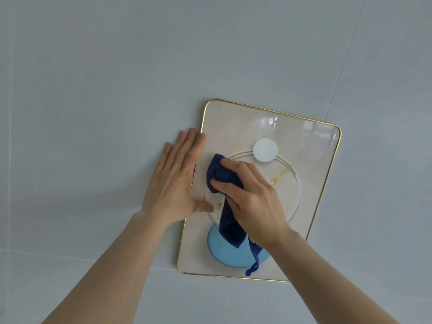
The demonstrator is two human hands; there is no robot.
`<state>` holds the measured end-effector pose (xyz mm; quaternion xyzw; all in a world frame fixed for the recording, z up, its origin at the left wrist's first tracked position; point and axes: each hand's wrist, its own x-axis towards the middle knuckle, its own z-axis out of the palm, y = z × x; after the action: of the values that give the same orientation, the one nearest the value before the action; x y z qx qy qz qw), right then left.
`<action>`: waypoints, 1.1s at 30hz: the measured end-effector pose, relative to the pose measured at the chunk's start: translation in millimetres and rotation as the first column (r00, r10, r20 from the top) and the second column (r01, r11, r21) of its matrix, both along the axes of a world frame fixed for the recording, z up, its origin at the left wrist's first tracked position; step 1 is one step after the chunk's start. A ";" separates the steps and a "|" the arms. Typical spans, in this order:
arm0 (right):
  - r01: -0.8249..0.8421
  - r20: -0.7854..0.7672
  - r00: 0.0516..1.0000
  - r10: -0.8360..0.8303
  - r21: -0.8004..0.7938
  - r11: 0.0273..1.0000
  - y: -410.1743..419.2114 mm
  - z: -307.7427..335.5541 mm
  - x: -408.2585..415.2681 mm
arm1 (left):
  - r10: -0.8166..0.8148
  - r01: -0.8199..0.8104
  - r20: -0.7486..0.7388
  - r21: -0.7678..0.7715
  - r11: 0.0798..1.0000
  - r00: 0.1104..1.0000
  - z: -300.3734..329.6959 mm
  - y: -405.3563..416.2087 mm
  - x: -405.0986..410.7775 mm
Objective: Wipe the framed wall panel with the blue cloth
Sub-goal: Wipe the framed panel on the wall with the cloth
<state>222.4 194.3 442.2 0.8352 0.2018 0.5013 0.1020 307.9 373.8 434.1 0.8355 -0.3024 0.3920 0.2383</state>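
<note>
A cream panel (311,160) with a thin gold frame hangs tilted on the wall, bearing a gold ring, a white disc and a light blue disc. My right hand (252,197) presses a dark blue cloth (221,174) against the panel's left-centre; the cloth's loose end hangs down over the blue disc. My left hand (174,181) lies flat with fingers spread across the panel's left frame edge, half on the wall, its thumb on the panel.
Pale grey wall tiles (93,90) surround the panel, with faint grout lines running diagonally at the right and horizontally low on the left. The panel's glossy upper right shows window reflections.
</note>
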 end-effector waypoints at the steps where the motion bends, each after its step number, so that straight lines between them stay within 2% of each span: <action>1: 0.016 -0.021 1.000 -0.017 -0.072 0.997 0.7 -3.4 6.2 | -0.007 0.007 0.006 0.004 1.000 1.000 -1.2 1.4 3.4; 4: 0.022 -0.008 1.000 -0.025 -0.229 0.973 -4.7 -10.9 18.9 | -0.018 0.018 0.022 0.007 1.000 1.000 -3.7 2.7 11.1; 7: 0.004 0.040 0.999 0.006 -0.259 0.966 3.1 -7.5 28.3 | -0.021 0.021 0.050 0.003 1.000 0.999 -6.6 1.3 17.1; 11: -0.033 0.029 0.999 0.044 -0.295 0.955 17.1 5.3 40.8 | -0.032 0.033 0.078 -0.013 0.999 0.996 -8.0 1.8 20.0; 18: 0.057 0.070 0.997 -0.041 -0.242 0.969 -31.7 4.2 12.2 | -0.020 0.020 0.057 0.003 1.000 0.998 -7.1 4.9 15.1; 21: 0.113 0.152 0.983 -0.102 -0.064 0.992 -33.0 23.3 13.1 | -0.013 0.013 0.056 0.005 1.000 0.998 -7.1 3.3 15.3; 23: 0.091 0.184 0.979 -0.092 0.015 0.996 -19.6 25.9 21.8 | -0.009 0.009 0.051 0.005 1.000 0.999 -6.7 3.0 14.8; 27: 0.005 0.111 0.994 0.000 -0.048 0.999 2.0 -6.9 33.0 | -0.009 0.008 0.049 0.005 1.000 0.999 -6.7 4.1 13.1; 31: 0.037 0.042 0.999 -0.033 -0.086 0.996 -6.5 -29.3 25.0 | -0.007 0.007 0.056 0.006 1.000 0.998 -5.9 5.3 12.6; 33: 0.057 0.060 0.997 -0.050 -0.112 0.992 -15.9 -21.9 19.1 | -0.007 0.006 0.054 0.001 1.000 0.999 -6.3 5.1 12.9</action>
<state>241.5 178.4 420.3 0.8187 0.2044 0.5096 0.1682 320.8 378.8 427.8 0.8238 -0.3116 0.4135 0.2309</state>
